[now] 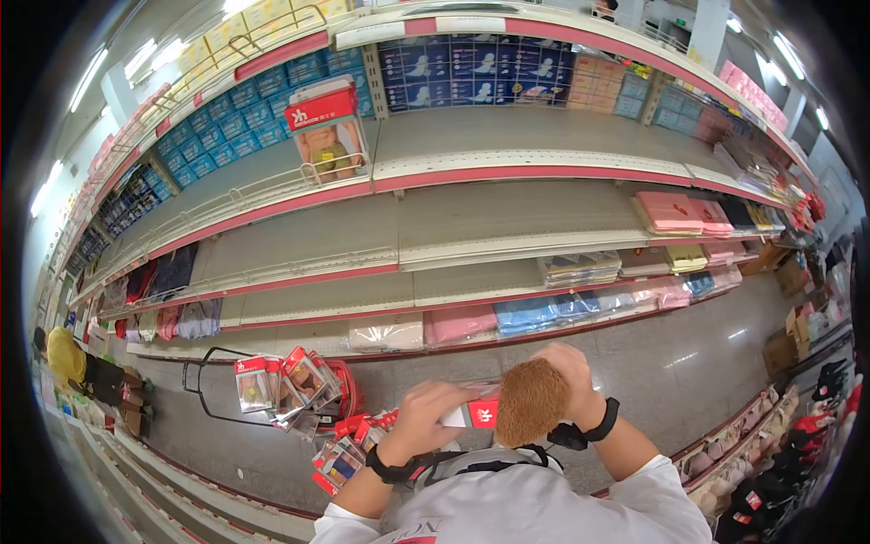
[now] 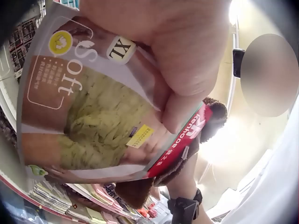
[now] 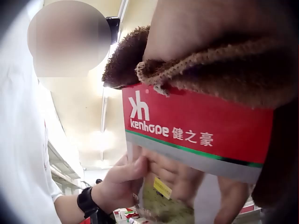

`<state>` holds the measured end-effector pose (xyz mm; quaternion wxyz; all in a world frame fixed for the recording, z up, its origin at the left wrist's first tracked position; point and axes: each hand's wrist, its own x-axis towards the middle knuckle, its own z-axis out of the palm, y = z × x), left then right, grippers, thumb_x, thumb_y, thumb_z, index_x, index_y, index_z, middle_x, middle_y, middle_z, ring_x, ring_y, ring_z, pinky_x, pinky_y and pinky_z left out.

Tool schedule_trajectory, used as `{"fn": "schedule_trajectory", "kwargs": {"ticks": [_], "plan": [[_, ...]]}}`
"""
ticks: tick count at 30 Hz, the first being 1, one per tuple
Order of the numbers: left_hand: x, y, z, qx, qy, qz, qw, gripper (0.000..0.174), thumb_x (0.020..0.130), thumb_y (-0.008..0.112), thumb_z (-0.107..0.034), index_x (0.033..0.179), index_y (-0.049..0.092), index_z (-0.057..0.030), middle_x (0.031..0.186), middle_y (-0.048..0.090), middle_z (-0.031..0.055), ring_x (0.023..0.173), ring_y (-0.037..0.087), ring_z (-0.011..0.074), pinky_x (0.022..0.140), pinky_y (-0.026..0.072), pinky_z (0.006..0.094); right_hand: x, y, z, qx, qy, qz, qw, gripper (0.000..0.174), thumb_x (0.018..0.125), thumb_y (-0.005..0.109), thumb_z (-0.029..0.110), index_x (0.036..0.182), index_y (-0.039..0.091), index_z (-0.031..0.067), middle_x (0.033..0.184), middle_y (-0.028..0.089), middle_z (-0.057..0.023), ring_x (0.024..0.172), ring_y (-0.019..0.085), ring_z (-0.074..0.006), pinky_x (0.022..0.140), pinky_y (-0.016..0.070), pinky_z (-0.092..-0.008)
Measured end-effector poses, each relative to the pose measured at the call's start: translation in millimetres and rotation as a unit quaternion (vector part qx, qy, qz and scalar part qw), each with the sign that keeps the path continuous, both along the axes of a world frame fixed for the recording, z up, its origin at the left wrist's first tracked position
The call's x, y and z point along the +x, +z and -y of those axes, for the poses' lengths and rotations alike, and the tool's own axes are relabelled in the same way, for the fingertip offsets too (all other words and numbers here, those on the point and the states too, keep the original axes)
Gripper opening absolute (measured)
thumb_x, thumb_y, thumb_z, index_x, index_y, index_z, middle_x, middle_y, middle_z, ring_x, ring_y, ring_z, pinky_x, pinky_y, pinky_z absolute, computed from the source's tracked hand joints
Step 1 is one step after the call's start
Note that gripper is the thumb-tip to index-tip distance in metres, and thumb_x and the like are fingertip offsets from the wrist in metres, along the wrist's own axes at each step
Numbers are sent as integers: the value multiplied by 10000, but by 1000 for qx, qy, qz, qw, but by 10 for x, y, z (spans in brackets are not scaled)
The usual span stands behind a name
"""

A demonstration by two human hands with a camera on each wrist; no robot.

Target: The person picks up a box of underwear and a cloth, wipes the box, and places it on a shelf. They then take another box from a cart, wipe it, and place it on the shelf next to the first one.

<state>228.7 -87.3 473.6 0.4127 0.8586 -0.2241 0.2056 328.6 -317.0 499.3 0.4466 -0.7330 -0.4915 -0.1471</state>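
Note:
My left hand [image 1: 424,412] grips a flat packaged pair of underwear [image 2: 100,119] by its edge, thumb lying across the front. The pack has a red "kenhope" header, an XL mark and a picture of green briefs. In my right hand [image 1: 569,367] is a brown fuzzy cloth [image 1: 528,405], held against the red header end of the pack. The right wrist view shows the cloth [image 3: 224,77] folded over the top edge of that header [image 3: 187,123], hiding part of it. My right fingers are mostly covered by the cloth.
A red basket [image 1: 347,390] with several similar packs [image 1: 308,376] stands on the floor at left, beside a black cart handle [image 1: 195,381]. Ahead are store shelves [image 1: 489,240] with one upright pack [image 1: 326,131] and folded textiles [image 1: 671,213]. A person in yellow [image 1: 66,354] is at far left.

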Motion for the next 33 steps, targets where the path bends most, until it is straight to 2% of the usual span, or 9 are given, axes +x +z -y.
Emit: {"fn": "schedule_trajectory", "kwargs": {"ticks": [7,13,15,17,19,22,25,30,33], "plan": [[-54,-114,-103,-77,11,20,997,446,500,726,-65,940,652,-58,862,647,115,770,626,298,672,492,361,195,-231,221,42,-31,-12,999,324,666,721,177,892,569,2,795,628,-138,707,624,-280,637,493,-344],[-81,-78,-132,-106,46,26,993,450,622,799,-144,1001,580,-41,888,651,132,758,631,250,679,490,315,212,-254,447,46,-82,-104,990,443,669,775,184,995,550,-14,908,656,-111,798,644,-186,719,511,-310],[-83,-44,-144,-87,86,16,992,462,632,801,-157,1012,570,-32,885,645,132,759,629,248,687,489,312,175,-336,447,87,-115,-212,967,459,675,760,161,1032,530,-12,931,653,-97,833,632,-168,754,501,-302],[-73,-40,-109,-131,138,-16,982,432,618,795,-150,988,605,-35,871,639,160,769,631,324,692,497,358,157,-348,419,112,-91,-227,963,407,704,683,125,1055,535,-17,932,661,-108,859,639,-175,777,494,-308],[-89,-87,-139,-121,148,-15,981,476,642,788,-141,1047,568,-20,912,634,166,813,636,282,733,491,348,159,-356,395,126,-99,-282,946,347,733,597,89,1054,528,-22,935,655,-111,867,631,-169,778,494,-307],[-86,-278,-202,-302,162,-39,939,571,719,748,-115,1187,440,-2,1060,585,121,972,559,172,850,447,319,214,-482,390,162,-98,-309,932,335,760,533,84,1074,520,-31,947,640,-111,883,618,-172,793,483,-301],[-127,-329,-262,-418,168,-33,892,557,747,720,-89,1202,409,-5,1100,553,100,1014,533,164,881,429,313,247,-560,348,189,-122,-330,917,327,795,517,90,1098,513,-33,983,627,-111,919,600,-173,813,469,-295],[-199,-295,-466,-469,201,-20,860,517,781,683,-65,1192,374,-11,1125,499,65,1042,507,140,877,437,287,325,-693,240,158,-144,-361,908,315,852,489,109,1132,500,-33,1024,613,-100,960,577,-174,840,449,-299],[-174,-252,-583,-492,194,-5,849,513,786,673,-63,1198,371,-12,1127,493,64,1053,496,142,884,431,288,354,-742,115,89,-149,-381,908,344,919,454,193,1188,470,-21,1157,534,-109,1073,501,-192,922,392,-296]]}}
